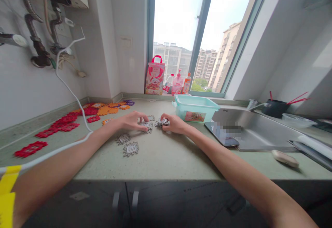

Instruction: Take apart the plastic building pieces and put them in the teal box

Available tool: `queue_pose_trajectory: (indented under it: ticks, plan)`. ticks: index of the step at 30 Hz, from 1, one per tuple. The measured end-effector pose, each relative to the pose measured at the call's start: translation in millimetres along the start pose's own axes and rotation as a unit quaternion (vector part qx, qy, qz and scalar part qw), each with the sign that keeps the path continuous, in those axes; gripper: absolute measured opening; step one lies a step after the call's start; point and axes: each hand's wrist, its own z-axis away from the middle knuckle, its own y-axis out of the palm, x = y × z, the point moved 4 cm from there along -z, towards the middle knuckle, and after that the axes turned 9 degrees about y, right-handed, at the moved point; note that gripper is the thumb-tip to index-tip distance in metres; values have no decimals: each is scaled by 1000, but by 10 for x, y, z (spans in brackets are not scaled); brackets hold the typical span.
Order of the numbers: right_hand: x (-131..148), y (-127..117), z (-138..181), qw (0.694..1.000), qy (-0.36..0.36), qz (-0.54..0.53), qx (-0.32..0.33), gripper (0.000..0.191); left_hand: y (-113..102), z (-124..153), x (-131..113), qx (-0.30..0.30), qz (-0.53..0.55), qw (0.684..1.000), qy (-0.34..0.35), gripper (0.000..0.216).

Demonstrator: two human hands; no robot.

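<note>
My left hand (133,120) rests on the green counter (166,158), fingers curled down on a grey interlocking tile (146,126). My right hand (174,122) is closed on another grey tile (162,122) right beside it; the two tiles touch or nearly touch. Two more grey tiles lie nearer me: one (123,138) and another (131,148). A further grey tile (151,118) shows behind my left fingers.
Red tiles (62,122), orange tiles (109,109) and purple tiles (129,102) are spread along the left wall. A white cable (75,98) crosses the counter. A teal tub (195,108), a phone (220,134), a steel sink (254,131) and soap (284,158) sit to the right.
</note>
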Motion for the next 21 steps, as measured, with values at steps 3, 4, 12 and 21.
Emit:
queue_pose_trajectory:
  ticks: [3, 4, 12, 21]
  plan:
    - [-7, -21, 5, 999, -16, 10, -31, 33, -11, -5, -6, 2, -8, 1000, -6, 53]
    - [-7, -19, -2, 999, -18, 1, -47, 33, -13, -8, -16, 5, -7, 1000, -6, 54]
    - [44, 90, -58, 1000, -3, -3, -14, 34, 18, -26, -21, 21, -2, 1000, -12, 51]
    - [4, 71, -48, 999, 14, -10, -31, 33, -100, -74, 225, -170, -34, 981, -91, 59]
